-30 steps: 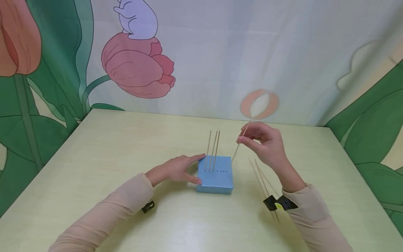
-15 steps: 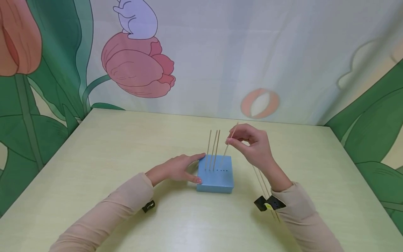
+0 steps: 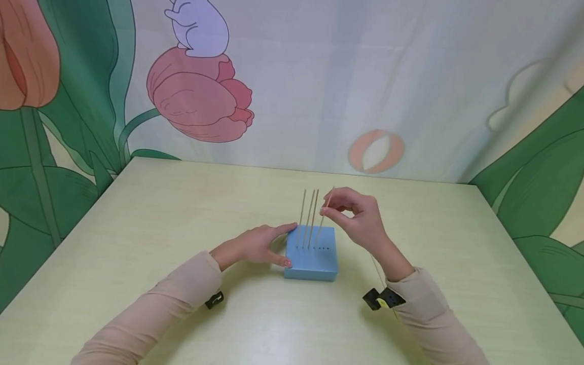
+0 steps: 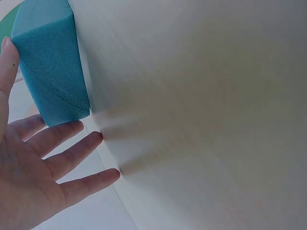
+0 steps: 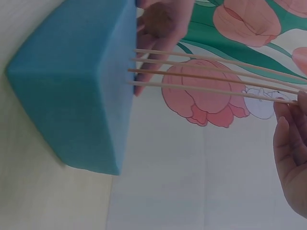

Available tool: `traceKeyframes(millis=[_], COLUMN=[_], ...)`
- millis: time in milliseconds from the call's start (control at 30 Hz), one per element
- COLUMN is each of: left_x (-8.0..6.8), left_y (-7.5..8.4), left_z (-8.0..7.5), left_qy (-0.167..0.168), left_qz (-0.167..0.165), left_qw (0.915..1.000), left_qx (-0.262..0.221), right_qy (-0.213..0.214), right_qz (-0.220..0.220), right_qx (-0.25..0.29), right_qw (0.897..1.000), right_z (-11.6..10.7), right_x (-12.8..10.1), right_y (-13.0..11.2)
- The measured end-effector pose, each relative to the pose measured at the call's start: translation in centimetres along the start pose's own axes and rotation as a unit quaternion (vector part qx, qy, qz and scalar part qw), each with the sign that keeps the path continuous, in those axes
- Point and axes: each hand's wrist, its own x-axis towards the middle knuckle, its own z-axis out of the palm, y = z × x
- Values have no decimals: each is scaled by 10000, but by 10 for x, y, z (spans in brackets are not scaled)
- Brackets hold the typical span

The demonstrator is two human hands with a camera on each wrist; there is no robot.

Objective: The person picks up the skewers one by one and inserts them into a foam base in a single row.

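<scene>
The right hand [image 3: 358, 218] pinches a skewer [image 3: 325, 213] at the fourth hole of the foam block [image 3: 312, 256] mid-tabletop [image 3: 159, 213], beside three standing skewers [image 3: 307, 218], while the left hand [image 3: 255, 246], fingers spread, steadies the block at its 9 o'clock side; I'd judge a straight downward push comes next.

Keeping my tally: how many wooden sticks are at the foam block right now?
4. Three sticks stand in the blue foam block; the fourth stick is pinched by the right hand, its tip at the block's top. More may lie hidden behind that forearm.
</scene>
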Motion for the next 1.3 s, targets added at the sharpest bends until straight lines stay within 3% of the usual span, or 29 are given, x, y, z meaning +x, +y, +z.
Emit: traceKeyframes(millis=[333,500,767,1133,1300], left_x=[-1,-2,-3,-2,-2], left_y=[2,1,-1,-1,1], left_z=[0,0,2,2,1], left_qy=[-5,22,12,86,56], left_qz=[-67,-69,-84,-81,-25], left_qw=[10000,10000,10000,9999,10000], left_qx=[41,49,28,40,18], right_qy=[-122,-180,-700,-1393,-1781], right_qz=[125,656,1970,2303,2600], right_qx=[-314,-582,-1121,-1216,-1147], right_qw=[9994,9960,9714,9554,9421], right_z=[0,-19,-50,-79,-91], right_x=[-10,-17,-39,-57,-62], right_y=[4,7,17,50,69])
